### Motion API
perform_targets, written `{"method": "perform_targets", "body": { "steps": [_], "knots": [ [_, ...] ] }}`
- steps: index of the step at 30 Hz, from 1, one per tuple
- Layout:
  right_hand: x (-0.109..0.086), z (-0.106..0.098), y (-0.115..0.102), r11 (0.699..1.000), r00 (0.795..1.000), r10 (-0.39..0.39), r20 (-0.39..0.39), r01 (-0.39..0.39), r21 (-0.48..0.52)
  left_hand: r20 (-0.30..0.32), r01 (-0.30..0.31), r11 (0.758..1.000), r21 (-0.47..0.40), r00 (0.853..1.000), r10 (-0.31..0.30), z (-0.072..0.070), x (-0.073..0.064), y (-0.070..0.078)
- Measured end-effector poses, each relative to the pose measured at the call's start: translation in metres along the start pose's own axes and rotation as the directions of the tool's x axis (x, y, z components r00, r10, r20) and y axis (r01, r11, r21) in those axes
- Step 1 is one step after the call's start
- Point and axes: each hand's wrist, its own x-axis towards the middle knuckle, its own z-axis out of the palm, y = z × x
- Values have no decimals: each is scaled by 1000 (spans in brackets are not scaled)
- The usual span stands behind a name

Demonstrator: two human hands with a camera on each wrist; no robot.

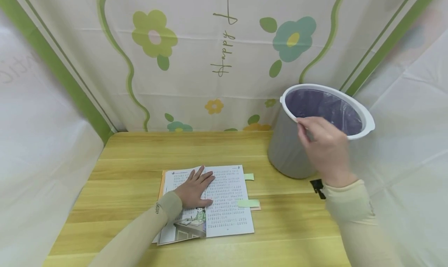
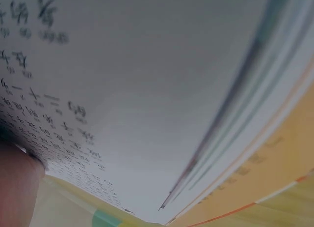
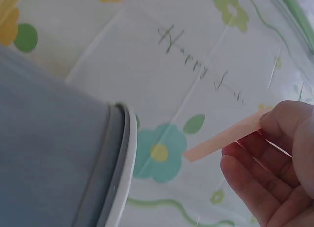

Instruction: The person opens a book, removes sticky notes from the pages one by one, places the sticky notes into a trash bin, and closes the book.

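Note:
An open book (image 1: 229, 222) lies on the wooden table, with printed text and a drawing on its pages. My left hand (image 1: 193, 192) rests spread across the left page and the fold, holding the book flat. Over the near rim of the grey trash bin (image 1: 288, 148) is my right hand (image 1: 327, 148). Between thumb and fingers it pinches a peach sticky note strip (image 3: 223, 138), seen best in the right wrist view. Green sticky tabs (image 1: 249, 176) stick out from the book's right edge, one lying over a peach tab (image 1: 257, 208).
A dark plastic bag (image 1: 315, 99) lines the bin, which stands at the table's back right corner. A white flowered curtain (image 1: 196, 64) hangs behind the table (image 1: 122, 154), and pale cloth hangs at both sides. A black clip-like piece (image 1: 317, 187) shows at the right wrist.

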Motion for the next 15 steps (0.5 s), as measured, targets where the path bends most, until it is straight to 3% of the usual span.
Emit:
{"method": "perform_targets", "body": {
  "steps": [5, 15],
  "knots": [
    [7, -12, 21, 998, 998, 56, -19, -56, -35, -4, 7, 1000, 0, 1000, -7, 0, -1, 1],
    [8, -16, 62, 990, 994, 106, 34, -102, -98, -8, 7, 1000, 1, 1000, -7, 0, -1, 1]
  ]
}}
